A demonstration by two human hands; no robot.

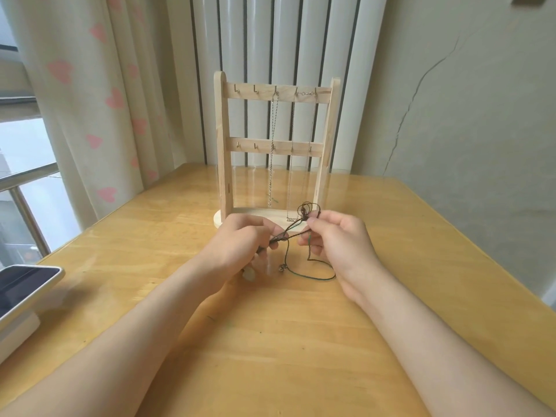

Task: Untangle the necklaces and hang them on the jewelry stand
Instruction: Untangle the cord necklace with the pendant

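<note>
A wooden jewelry stand point(224, 139) with two rows of small hooks stands at the table's far middle. Two thin silver chains point(272, 139) hang from hooks on its top bar, reaching down near the base. Just in front of the base, my left hand point(240, 239) pinches a tangle of dark brown and green cords point(304, 218). My right hand point(337, 236) pinches the same cords near a knotted loop at the top. A green loop point(319, 276) trails down onto the table between my wrists, with a small pendant point(281, 268) on it.
A phone point(24, 288) on a white box lies at the table's left edge. A pale bead or stone point(249, 274) lies under my left wrist. Curtain and window stand at the left, a radiator behind the stand, a wall at the right.
</note>
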